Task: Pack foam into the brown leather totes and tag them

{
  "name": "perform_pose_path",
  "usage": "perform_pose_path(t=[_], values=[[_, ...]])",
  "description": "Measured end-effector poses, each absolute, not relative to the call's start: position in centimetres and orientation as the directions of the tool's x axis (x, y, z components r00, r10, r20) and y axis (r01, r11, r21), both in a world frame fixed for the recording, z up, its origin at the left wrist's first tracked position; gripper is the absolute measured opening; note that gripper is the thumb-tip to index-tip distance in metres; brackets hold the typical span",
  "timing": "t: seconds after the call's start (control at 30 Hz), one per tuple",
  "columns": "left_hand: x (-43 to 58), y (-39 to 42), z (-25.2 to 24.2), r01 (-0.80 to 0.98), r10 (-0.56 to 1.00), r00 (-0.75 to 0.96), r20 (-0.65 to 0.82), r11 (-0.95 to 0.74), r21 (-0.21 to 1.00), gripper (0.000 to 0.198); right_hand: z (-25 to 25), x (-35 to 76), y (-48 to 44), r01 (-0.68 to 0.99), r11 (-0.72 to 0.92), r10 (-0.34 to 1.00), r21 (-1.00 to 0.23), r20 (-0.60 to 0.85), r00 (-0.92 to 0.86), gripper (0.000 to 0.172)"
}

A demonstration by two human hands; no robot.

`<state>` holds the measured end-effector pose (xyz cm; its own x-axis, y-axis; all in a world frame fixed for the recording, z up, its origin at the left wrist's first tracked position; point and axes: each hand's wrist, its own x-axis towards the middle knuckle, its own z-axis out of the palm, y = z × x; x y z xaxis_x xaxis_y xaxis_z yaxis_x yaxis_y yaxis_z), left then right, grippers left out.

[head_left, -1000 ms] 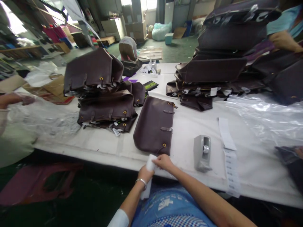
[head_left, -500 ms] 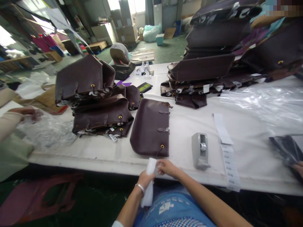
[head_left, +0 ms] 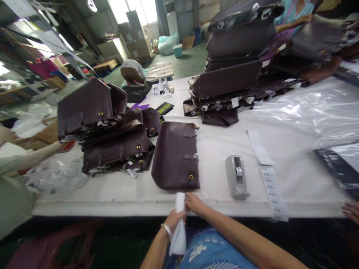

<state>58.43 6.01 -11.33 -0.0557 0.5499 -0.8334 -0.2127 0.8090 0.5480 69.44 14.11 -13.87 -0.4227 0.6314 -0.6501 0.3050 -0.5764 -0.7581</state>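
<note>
So here we're sitting at the near edge of the table [head_left: 112, 192], and both hands are on a white sheet [head_left: 179, 239] that hangs down over our lap. The left hand [head_left: 174, 218] is wrapped around its middle, fingers closed, bracelet on the wrist. The right hand [head_left: 193, 203] pinches the top end between thumb and fingertips, right at the table edge. We can't tell whether it's paper, a folded bag or a backing strip; it's too blurry.

Looks to us like the step in hand is getting that sheet separated or opened up, with both hands working the top edge.

Just beyond the hands a dark brown bag [head_left: 175, 155] lies flat on its own, with its gold rivet near our fingers. A grey tape dispenser [head_left: 236, 175] sits to its right, and beside that is a strip of printed labels [head_left: 269, 179]. More bags are stacked at left [head_left: 112, 142].

Next move, as we judge it, calls for a clean grip on one layer at the top with the left hand keeping the rest steady, so nothing crumples.

Other people's hands show at far left [head_left: 60, 146] and bottom right [head_left: 350, 211]; they're not ours.
</note>
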Motion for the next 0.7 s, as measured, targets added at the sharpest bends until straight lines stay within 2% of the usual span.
perform_pose_path(t=[0.13,0.27,0.37,0.5,0.57,0.63,0.7], values=[[58.7,6.3,-10.7,-0.219,0.540,-0.023,-0.841,0.818,0.531,0.018,-13.8,69.3,13.9,0.273,-0.585,0.634,-0.764,-0.640,-0.434,0.022],[59.3,6.5,-10.0,-0.214,0.537,0.038,-0.843,0.828,0.518,0.019,-13.9,69.2,14.1,0.294,-0.579,0.640,-0.760,-0.647,-0.414,0.009],[59.4,6.4,-9.9,-0.214,0.536,0.045,-0.843,0.829,0.516,0.019,-13.8,69.5,14.4,0.283,-0.574,0.650,-0.769,-0.638,-0.413,0.009],[59.1,6.2,-10.1,-0.229,0.523,0.006,-0.853,0.831,0.508,0.012,-12.2,70.9,14.1,0.203,-0.586,0.623,-0.784,-0.597,-0.506,0.004],[59.2,6.2,-10.1,-0.243,0.515,-0.010,-0.857,0.830,0.501,0.008,-11.2,71.9,13.7,0.077,-0.648,0.580,-0.758,-0.556,-0.595,0.016],[59.4,6.4,-10.1,-0.260,0.507,-0.022,-0.862,0.829,0.495,0.006,-10.6,72.6,13.3,-0.075,-0.768,0.506,-0.637,-0.530,-0.680,0.032],[59.6,6.6,-9.9,-0.280,0.492,-0.036,-0.870,0.831,0.481,0.006,-10.7,72.7,13.0,-0.121,-0.820,0.466,-0.559,-0.529,-0.709,0.046]])
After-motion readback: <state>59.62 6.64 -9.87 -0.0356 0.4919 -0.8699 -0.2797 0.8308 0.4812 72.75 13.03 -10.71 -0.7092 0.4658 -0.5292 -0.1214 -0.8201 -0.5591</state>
